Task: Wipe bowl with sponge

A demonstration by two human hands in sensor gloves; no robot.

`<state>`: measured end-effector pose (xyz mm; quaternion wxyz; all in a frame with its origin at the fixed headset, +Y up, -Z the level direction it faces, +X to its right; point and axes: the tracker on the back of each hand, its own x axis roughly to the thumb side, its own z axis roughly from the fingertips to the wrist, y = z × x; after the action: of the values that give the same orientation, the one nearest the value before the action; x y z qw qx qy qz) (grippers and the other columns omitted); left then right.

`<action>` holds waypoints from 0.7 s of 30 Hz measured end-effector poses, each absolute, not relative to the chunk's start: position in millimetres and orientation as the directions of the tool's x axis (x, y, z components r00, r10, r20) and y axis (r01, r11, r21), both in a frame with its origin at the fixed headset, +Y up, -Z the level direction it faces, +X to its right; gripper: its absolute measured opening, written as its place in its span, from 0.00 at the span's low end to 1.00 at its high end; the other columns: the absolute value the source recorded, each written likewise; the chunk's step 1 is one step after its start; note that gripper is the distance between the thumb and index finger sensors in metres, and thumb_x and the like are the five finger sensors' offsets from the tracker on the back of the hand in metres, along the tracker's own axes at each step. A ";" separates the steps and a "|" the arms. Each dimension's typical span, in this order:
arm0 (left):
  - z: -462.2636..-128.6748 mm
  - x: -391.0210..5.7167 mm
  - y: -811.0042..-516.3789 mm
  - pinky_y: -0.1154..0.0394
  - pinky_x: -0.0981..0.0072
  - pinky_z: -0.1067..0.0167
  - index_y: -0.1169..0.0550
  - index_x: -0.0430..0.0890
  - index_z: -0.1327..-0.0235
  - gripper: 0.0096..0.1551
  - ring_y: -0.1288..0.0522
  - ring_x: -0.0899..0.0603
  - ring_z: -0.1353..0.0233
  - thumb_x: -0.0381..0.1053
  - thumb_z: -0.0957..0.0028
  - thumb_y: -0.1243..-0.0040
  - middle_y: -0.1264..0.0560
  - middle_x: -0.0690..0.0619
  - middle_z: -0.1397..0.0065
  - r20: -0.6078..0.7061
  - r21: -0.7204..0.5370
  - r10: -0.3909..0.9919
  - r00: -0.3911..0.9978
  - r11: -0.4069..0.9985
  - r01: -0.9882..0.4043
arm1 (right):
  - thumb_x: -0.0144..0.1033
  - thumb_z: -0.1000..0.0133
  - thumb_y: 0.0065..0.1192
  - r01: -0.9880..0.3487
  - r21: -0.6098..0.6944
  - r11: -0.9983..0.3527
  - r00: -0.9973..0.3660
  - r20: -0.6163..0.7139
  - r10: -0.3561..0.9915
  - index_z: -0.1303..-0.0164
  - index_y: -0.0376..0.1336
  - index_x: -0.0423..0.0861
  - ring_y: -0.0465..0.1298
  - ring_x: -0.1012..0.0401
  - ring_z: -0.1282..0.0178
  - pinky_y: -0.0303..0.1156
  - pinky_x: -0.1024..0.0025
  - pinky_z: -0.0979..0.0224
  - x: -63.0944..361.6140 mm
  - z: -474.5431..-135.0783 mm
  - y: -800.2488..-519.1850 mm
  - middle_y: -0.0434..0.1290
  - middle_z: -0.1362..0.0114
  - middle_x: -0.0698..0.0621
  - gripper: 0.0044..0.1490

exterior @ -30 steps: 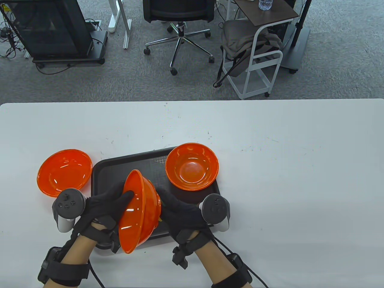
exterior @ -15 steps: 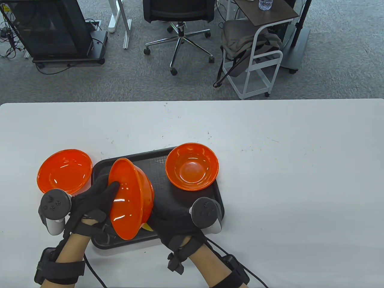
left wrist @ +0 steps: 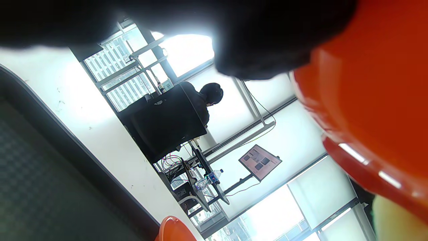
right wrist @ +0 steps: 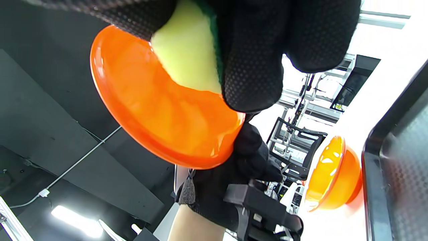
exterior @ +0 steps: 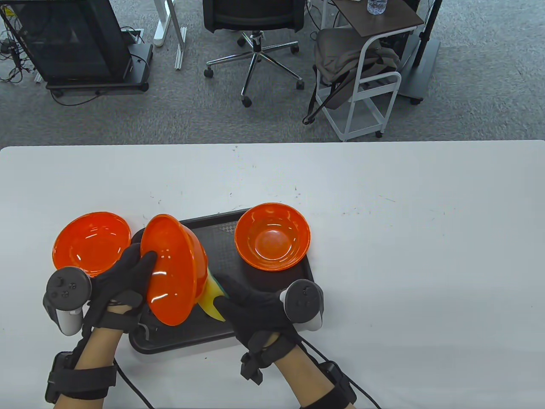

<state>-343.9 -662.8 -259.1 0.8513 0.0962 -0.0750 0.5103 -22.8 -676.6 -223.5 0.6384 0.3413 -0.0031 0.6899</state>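
three orange bowls, one up on edge in the left hand

nearest the bottom edge: two gloved hands, a tracker strapped to the back of each. left hand (exterior: 121, 283) grips the tilted bowl (exterior: 172, 268) at its rim, thumb lying inside the cavity, other fingers hidden behind the wall. right hand (exterior: 255, 304) clenched around a yellow sponge (exterior: 210, 298) with a green backing, fingers wrapped over its top in the right wrist view.

held above the near left part of the black tray (exterior: 272, 285), the tilted bowl stands almost on its rim, opening turned toward the left hand, outer wall and foot turned toward the sponge. sponge presses against that outer wall, just beside the foot; same contact seen close in the right wrist view, yellow face (right wrist: 185, 55) flat on orange plastic (right wrist: 160, 110).

farther back, a second bowl (exterior: 272, 236) sits upright on the far right corner of the tray, overhanging its edge a little. left of the tray, a third bowl (exterior: 91, 243) rests upright on the white table (exterior: 404, 238), just beside the tilted one.

beyond the table edge: grey carpet, an office chair (exterior: 255, 25), a white cart (exterior: 366, 72).
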 end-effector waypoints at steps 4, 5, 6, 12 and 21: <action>-259.5 -341.5 -663.7 0.16 0.65 0.84 0.20 0.40 0.44 0.31 0.19 0.56 0.88 0.63 0.46 0.37 0.15 0.58 0.76 0.221 0.052 0.856 0.468 0.469 -0.882 | 0.42 0.32 0.55 -0.900 0.400 -0.174 0.055 0.500 0.864 0.27 0.51 0.35 0.83 0.51 0.44 0.74 0.45 0.38 -18.9 -223.8 -674.6 0.73 0.33 0.34 0.33; -259.7 -340.7 -664.0 0.16 0.65 0.84 0.20 0.40 0.44 0.31 0.19 0.56 0.88 0.63 0.46 0.37 0.15 0.57 0.76 0.221 0.046 0.856 0.468 0.470 -0.881 | 0.42 0.32 0.55 -0.906 0.389 -0.167 0.057 0.504 0.862 0.27 0.51 0.35 0.83 0.51 0.44 0.74 0.44 0.38 -17.7 -223.8 -674.2 0.73 0.33 0.34 0.33; -260.0 -339.7 -664.3 0.16 0.65 0.84 0.20 0.40 0.44 0.31 0.19 0.56 0.88 0.63 0.46 0.37 0.15 0.57 0.76 0.220 0.034 0.855 0.470 0.475 -0.880 | 0.42 0.32 0.55 -0.910 0.382 -0.162 0.060 0.509 0.859 0.27 0.51 0.36 0.82 0.51 0.44 0.74 0.44 0.38 -17.0 -223.8 -674.0 0.73 0.32 0.34 0.33; -259.9 -331.1 -666.7 0.16 0.65 0.84 0.20 0.40 0.44 0.31 0.19 0.57 0.88 0.63 0.46 0.37 0.15 0.57 0.76 0.226 -0.034 0.856 0.465 0.483 -0.875 | 0.42 0.32 0.55 -0.924 0.349 -0.157 0.053 0.524 0.850 0.26 0.51 0.37 0.82 0.51 0.42 0.73 0.44 0.37 -14.5 -223.7 -673.6 0.72 0.31 0.35 0.33; -256.4 -314.4 -668.0 0.16 0.65 0.84 0.21 0.40 0.43 0.32 0.19 0.57 0.88 0.63 0.46 0.38 0.15 0.57 0.76 0.228 -0.139 0.877 0.423 0.459 -0.878 | 0.41 0.32 0.55 -0.915 0.342 -0.212 0.009 0.544 0.839 0.24 0.50 0.40 0.81 0.49 0.39 0.72 0.43 0.36 -16.0 -222.9 -674.4 0.71 0.28 0.35 0.32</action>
<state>-314.4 -668.0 -256.4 0.8434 0.0006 -0.1348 0.5201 -16.0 -674.4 -222.9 0.6250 0.3372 -0.0564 0.7018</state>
